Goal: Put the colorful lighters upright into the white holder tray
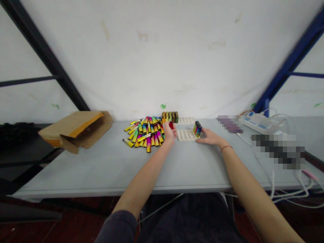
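Left hand (169, 133), fingers closed on a red lighter (171, 125). Right hand (210, 137), fingers open beside glossy lighters (197, 129) in a white pocketed tray (186, 135).

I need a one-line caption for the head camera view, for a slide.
Left hand grips a red lighter beside heaped metallic lighters; right hand rests by a white holed tray.

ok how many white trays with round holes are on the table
2. The front white tray lies just beyond the right hand, beside the upright lighters; the rear white tray lies directly behind it.
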`<act>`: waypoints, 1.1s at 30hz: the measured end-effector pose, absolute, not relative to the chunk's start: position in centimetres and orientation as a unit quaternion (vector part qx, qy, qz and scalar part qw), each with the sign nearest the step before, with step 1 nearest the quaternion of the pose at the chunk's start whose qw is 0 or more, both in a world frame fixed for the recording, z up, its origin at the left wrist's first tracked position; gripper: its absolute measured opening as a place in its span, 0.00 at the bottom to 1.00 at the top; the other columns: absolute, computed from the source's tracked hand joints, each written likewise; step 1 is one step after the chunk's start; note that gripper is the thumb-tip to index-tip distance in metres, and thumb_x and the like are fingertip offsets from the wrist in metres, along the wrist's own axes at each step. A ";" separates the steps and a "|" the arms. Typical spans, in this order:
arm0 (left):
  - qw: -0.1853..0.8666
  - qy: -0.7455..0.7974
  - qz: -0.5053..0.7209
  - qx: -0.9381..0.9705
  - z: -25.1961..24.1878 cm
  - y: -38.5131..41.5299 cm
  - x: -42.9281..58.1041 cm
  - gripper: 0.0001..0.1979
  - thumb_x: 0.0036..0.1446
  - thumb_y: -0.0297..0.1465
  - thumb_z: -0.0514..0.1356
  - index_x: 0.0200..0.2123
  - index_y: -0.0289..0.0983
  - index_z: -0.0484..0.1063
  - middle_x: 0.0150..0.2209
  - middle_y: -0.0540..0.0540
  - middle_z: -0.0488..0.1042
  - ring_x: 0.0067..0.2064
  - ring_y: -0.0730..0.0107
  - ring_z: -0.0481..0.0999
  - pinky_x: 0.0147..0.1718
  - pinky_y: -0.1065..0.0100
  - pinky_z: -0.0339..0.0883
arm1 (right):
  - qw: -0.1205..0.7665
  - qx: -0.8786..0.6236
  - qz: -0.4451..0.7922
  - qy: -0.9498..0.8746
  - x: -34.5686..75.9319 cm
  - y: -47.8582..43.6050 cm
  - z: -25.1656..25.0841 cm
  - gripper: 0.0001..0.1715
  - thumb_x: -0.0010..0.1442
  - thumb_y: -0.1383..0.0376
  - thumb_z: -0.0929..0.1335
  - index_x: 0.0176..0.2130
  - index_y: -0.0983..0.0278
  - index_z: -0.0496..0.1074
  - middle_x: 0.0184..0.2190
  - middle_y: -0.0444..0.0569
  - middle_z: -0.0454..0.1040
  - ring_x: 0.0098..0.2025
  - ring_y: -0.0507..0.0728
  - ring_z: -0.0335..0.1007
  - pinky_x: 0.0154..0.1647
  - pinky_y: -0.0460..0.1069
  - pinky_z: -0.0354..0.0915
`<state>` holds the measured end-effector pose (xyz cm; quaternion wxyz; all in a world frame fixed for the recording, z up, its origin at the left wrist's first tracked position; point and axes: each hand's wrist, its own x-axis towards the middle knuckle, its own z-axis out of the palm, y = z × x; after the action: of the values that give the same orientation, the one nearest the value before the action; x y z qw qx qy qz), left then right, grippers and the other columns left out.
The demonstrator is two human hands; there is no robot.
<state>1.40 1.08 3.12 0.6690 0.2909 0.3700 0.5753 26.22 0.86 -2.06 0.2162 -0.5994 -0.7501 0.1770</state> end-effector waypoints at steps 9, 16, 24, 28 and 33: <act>0.668 0.379 0.553 0.323 2.8 0.9 1.6 0.23 0.65 0.43 0.44 0.19 0.40 0.53 0.14 0.57 0.43 0.14 0.79 0.41 0.15 0.74 0.36 | 0.194 -0.608 0.163 -0.752 26.2 1.0 -2.3 0.46 0.51 0.49 0.75 0.63 0.65 0.66 0.60 0.61 0.72 0.60 0.72 0.69 0.61 0.64 0.64; 0.676 0.367 0.535 0.349 2.8 0.8 2.1 0.24 0.66 0.48 0.43 0.22 0.40 0.55 0.15 0.57 0.45 0.15 0.79 0.44 0.15 0.74 0.40 | 0.177 -0.620 0.150 -0.750 25.6 0.5 -1.8 0.48 0.51 0.48 0.75 0.63 0.67 0.65 0.60 0.63 0.72 0.60 0.74 0.68 0.60 0.65 0.64; 0.427 0.361 0.525 0.642 -0.2 1.4 2.9 0.09 0.65 0.37 0.55 0.44 0.40 0.64 0.29 0.52 0.71 0.30 0.72 0.72 0.34 0.69 0.67 | 0.232 -0.590 0.129 -0.763 24.1 0.5 -2.2 0.48 0.50 0.49 0.75 0.62 0.67 0.66 0.60 0.63 0.71 0.62 0.73 0.66 0.62 0.64 0.63; 0.275 0.303 0.530 0.743 -0.8 1.5 3.2 0.11 0.63 0.37 0.59 0.44 0.38 0.72 0.45 0.41 0.76 0.50 0.61 0.74 0.54 0.59 0.67 | 0.274 -0.556 0.153 -0.770 23.7 0.8 -2.8 0.46 0.49 0.53 0.76 0.63 0.66 0.66 0.62 0.61 0.71 0.62 0.71 0.66 0.64 0.64 0.61; 0.337 0.310 0.495 0.739 -1.2 1.8 3.4 0.13 0.62 0.35 0.60 0.48 0.37 0.74 0.47 0.41 0.77 0.45 0.64 0.77 0.46 0.63 0.72 | 0.286 -0.541 0.178 -0.771 23.7 0.9 -2.8 0.46 0.50 0.55 0.76 0.63 0.65 0.66 0.62 0.59 0.71 0.61 0.71 0.68 0.64 0.64 0.62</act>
<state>3.40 1.78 -1.16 0.3366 0.7389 0.3102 0.4945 23.71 0.90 -2.76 0.2858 -0.5410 -0.7706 0.1783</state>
